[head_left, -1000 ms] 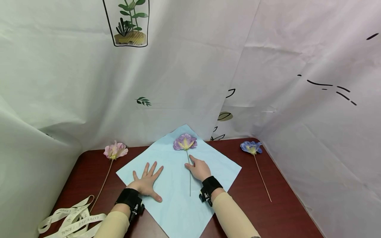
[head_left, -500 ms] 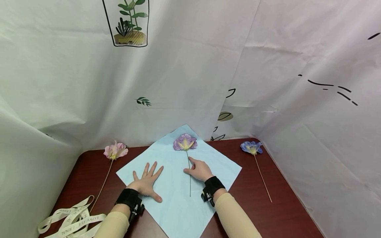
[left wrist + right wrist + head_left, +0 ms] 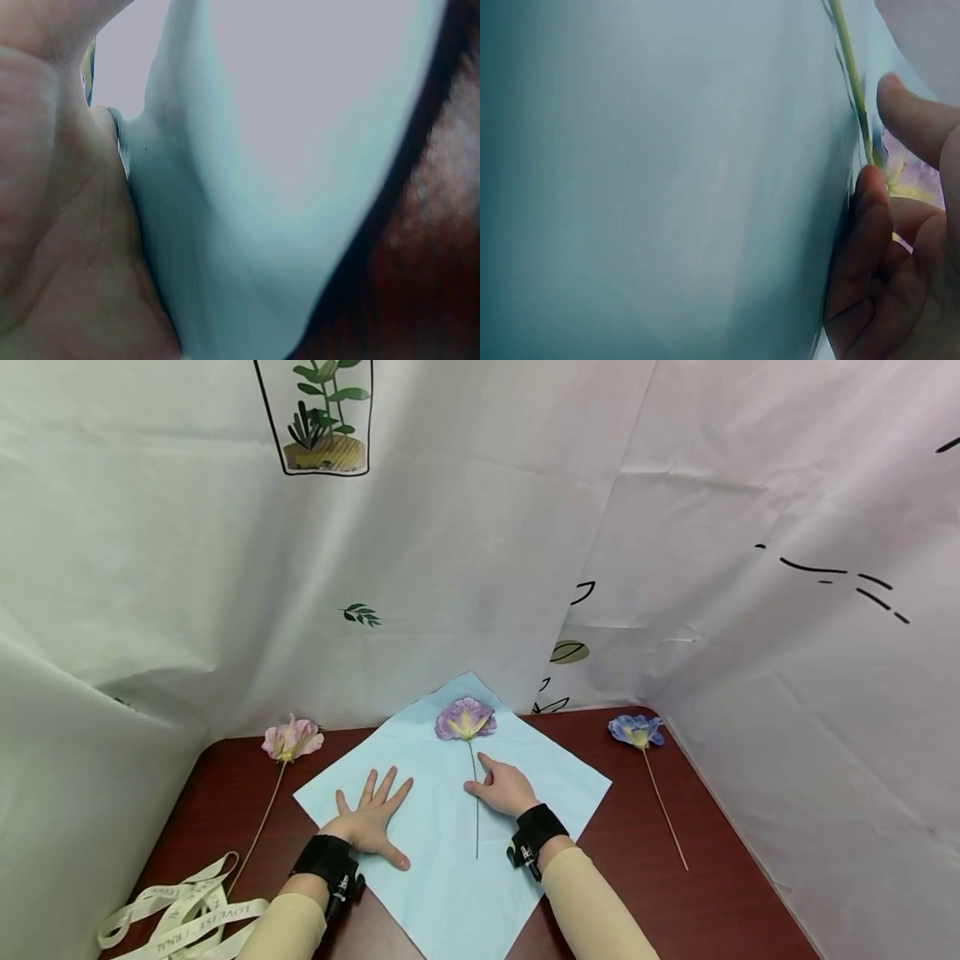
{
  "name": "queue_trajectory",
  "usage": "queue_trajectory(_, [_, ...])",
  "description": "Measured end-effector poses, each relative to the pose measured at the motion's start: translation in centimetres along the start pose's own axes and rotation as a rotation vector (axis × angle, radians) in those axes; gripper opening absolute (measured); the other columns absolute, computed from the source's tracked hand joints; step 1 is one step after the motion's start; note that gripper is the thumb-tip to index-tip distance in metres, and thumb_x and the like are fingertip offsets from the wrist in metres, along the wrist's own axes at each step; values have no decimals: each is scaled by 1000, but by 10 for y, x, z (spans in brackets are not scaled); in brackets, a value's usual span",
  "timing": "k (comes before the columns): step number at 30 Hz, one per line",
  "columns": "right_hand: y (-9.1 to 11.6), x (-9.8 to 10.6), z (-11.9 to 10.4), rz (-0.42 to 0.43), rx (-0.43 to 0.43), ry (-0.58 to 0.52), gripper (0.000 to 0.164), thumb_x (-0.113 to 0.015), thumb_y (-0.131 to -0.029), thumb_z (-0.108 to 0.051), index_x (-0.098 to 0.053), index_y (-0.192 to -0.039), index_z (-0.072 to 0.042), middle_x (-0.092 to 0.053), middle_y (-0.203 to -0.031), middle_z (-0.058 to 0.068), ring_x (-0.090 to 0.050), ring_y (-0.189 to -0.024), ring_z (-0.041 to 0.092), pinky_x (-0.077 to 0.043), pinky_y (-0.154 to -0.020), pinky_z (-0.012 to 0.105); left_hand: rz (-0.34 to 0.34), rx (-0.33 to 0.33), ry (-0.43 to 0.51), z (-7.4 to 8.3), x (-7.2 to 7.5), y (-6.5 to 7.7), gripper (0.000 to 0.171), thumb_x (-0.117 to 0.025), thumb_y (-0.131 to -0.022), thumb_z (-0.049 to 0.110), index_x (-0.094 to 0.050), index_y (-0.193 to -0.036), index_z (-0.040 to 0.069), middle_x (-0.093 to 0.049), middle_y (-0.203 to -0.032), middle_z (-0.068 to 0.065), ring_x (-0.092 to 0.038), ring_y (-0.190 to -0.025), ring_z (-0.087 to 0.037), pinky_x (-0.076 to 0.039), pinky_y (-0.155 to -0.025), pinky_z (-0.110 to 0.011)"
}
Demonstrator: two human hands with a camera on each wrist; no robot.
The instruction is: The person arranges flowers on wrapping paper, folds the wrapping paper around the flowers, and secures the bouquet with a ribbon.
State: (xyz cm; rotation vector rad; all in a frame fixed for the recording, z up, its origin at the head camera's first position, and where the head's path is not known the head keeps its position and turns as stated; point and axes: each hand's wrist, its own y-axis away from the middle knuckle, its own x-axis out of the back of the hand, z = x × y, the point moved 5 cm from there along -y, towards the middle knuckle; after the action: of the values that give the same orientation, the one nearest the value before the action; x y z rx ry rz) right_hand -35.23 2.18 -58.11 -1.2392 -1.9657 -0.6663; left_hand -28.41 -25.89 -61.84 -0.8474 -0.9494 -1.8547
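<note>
A purple flower (image 3: 466,718) with a long thin stem lies on a square sheet of light blue paper (image 3: 442,893), turned corner-up. My right hand (image 3: 506,789) is at the stem, its index finger beside it and its thumb over it in the head view. In the right wrist view the thumb (image 3: 915,120) stands apart from the curled lower fingers (image 3: 862,247), and the green stem (image 3: 851,64) runs down to a fingertip without being pinched. My left hand (image 3: 369,822) rests flat on the paper's left part, fingers spread.
On the dark red table (image 3: 622,902), a pink flower (image 3: 292,740) lies left and a blue flower (image 3: 636,732) right, both on long stems. A loose heap of cream printed ribbon (image 3: 191,914) lies at the front left. White printed cloth (image 3: 480,543) hangs behind.
My right hand has shifted slightly rightward and down, its thumb now reaching across the stem. The stem's lower end has moved slightly left. My left hand has stayed put.
</note>
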Motion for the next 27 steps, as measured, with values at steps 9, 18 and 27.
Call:
queue_trajectory(9, [-6,-1,-2,31,-69,-8,70,-78,-106,-33,-53,-166,-8,-61,-79,-5,-54,-69,12,-48,-79,39,5,-6,24,2,2,4,158,-98,-56,80,-20,-180,20,6,-186,-17,20,-167,-51,21,-104,-95])
queue_trajectory(18, [-6,-3,-2,68,-94,9,68,-76,-107,-37,-55,-165,-10,-61,-79,-3,-57,-72,13,-52,-80,43,-3,-7,33,5,3,4,159,-98,-56,81,-19,-180,21,7,-187,-15,22,-167,-49,23,-105,-94])
queue_trajectory(27, [-3,-2,1,55,-61,-52,67,-73,-109,-34,-52,-166,-6,-61,-81,-2,-55,-71,14,-49,-81,42,7,-21,50,8,4,7,158,-98,-57,80,-20,-179,18,6,-186,-19,21,-166,-51,24,-104,-93])
